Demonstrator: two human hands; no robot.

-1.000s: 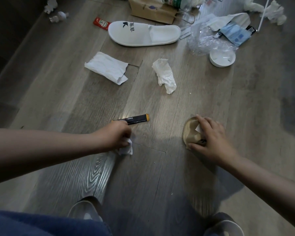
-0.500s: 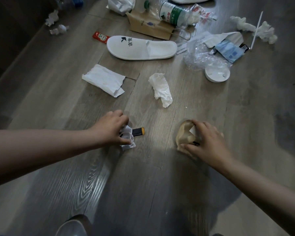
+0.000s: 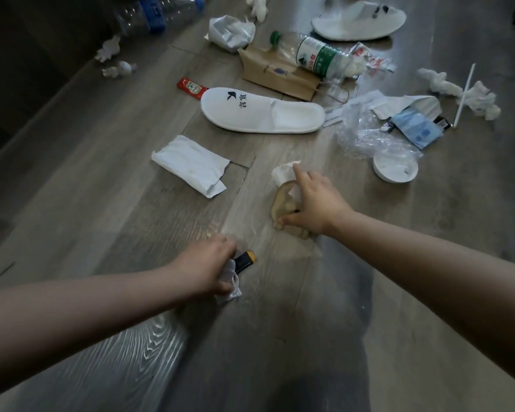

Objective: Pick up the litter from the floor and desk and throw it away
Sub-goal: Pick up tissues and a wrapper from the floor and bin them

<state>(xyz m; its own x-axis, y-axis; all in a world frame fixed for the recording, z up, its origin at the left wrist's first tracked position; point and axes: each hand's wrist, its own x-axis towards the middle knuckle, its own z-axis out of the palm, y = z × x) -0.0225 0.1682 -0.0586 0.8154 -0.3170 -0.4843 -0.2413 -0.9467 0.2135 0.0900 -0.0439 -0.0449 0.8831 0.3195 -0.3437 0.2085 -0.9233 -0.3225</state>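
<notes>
Litter item, crumpled tissue (image 3: 281,173), lay on the floor (image 3: 131,221) at my right hand (image 3: 315,200), already curled round a tan wad (image 3: 281,203); left hand (image 3: 208,264) gripped a white scrap (image 3: 231,291) and, seemingly, a black sachet (image 3: 246,261); collecting stage, firm pinch needed next.

grey wood-plank floor (image 3: 72,203); white slipper (image 3: 262,114) lying on it; second slipper (image 3: 360,22) farther off

Hotel-style room: grey wood-plank floor (image 3: 101,179), white disposable slipper (image 3: 262,114)
</notes>
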